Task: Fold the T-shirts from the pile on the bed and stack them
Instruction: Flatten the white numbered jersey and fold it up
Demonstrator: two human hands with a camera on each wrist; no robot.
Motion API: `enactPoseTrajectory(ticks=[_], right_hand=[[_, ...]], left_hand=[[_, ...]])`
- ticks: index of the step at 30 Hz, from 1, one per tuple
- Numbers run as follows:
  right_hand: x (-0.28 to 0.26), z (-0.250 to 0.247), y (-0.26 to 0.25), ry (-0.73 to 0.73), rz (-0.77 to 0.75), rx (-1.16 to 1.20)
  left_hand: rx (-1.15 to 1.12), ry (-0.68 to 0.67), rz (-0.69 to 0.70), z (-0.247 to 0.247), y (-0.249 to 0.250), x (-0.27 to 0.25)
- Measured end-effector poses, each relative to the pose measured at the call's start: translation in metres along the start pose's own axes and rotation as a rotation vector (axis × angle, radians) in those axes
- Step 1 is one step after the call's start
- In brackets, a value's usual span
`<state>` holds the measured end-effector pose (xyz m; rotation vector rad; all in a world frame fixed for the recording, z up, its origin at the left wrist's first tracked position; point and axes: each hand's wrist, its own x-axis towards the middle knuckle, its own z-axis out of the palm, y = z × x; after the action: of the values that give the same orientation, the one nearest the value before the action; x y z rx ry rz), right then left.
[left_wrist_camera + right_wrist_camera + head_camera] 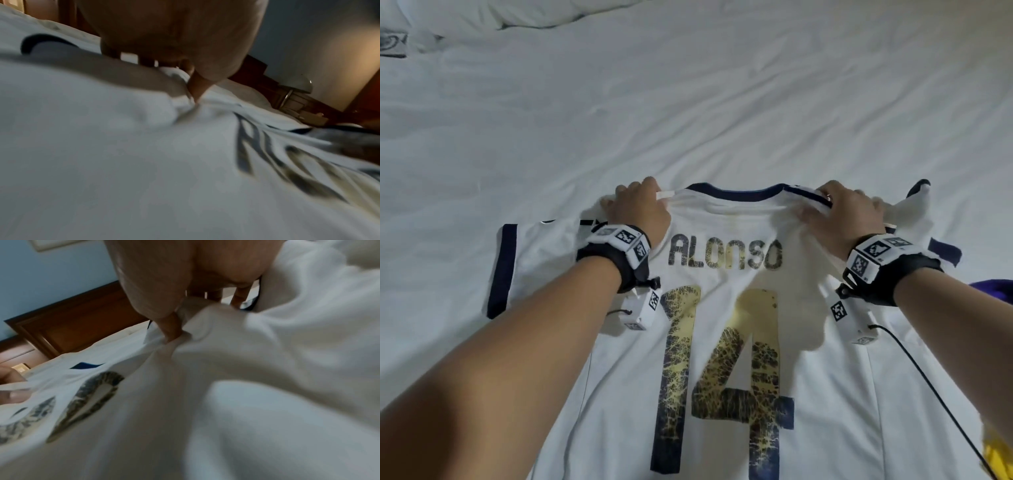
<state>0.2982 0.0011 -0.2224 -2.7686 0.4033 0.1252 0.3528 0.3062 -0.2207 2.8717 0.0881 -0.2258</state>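
Observation:
A white jersey point(722, 342) with navy trim, the name ALONSO and a cracked number 14 lies back-up on the bed. My left hand point(640, 205) pinches its left shoulder beside the navy collar point(736, 193). My right hand point(842, 209) grips the right shoulder, where the cloth is bunched. In the left wrist view the thumb point(197, 87) presses a fold of the jersey point(123, 162). In the right wrist view the thumb point(170, 327) pinches the white fabric point(267, 386). The left sleeve point(517, 267) is spread flat; the right sleeve point(921, 202) is crumpled upward.
The white bedsheet point(688, 102) stretches ahead, wrinkled. A folded garment with a dark print point(393, 42) lies far left. Purple cloth point(993, 289) and yellow cloth point(996, 459) show at the right edge. A black cable point(928, 387) runs from my right wrist. A wooden headboard point(78, 324) stands behind.

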Motion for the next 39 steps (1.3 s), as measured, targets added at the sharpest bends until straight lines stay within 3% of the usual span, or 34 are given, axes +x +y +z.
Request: enactPoseTrajectory(ticks=[2, 4, 7, 9, 11, 13, 19, 22, 25, 28, 34, 39], right_hand=[[-0.006, -0.010, 0.009, 0.072, -0.024, -0.080], [-0.011, -0.026, 0.024, 0.209, -0.025, 0.014], [-0.020, -0.049, 0.064, 0.372, 0.070, 0.238], [-0.025, -0.057, 0.093, 0.360, 0.223, 0.320], [-0.028, -0.057, 0.115, 0.225, 0.377, 0.342], [-0.031, -0.052, 0.125, 0.092, 0.447, 0.297], [-0.040, -0.038, 0.122, -0.113, 0.370, 0.130], [-0.050, -0.048, 0.137, 0.004, 0.458, 0.261], [-0.072, -0.066, 0.171, 0.172, 0.723, 0.356], [-0.096, -0.071, 0.195, 0.151, 0.893, 0.413], [-0.089, -0.062, 0.197, 0.146, 0.903, 0.585], [-0.102, -0.052, 0.200, 0.283, 0.793, 0.346]], left_hand=[[0.074, 0.078, 0.032, 0.008, 0.016, -0.016], [0.092, 0.108, 0.143, 0.017, 0.043, -0.037], [0.056, 0.000, 0.375, 0.042, 0.095, -0.079], [0.070, -0.082, 0.499, 0.067, 0.123, -0.106], [0.090, -0.111, 0.543, 0.092, 0.140, -0.121], [0.146, -0.104, 0.515, 0.111, 0.144, -0.124], [0.182, -0.067, 0.418, 0.131, 0.139, -0.117], [0.179, -0.040, 0.418, 0.134, 0.138, -0.118], [0.163, -0.022, 0.422, 0.133, 0.138, -0.120], [0.167, -0.018, 0.418, 0.133, 0.139, -0.120], [0.206, -0.006, 0.425, 0.135, 0.139, -0.120], [0.190, 0.025, 0.438, 0.138, 0.138, -0.120]])
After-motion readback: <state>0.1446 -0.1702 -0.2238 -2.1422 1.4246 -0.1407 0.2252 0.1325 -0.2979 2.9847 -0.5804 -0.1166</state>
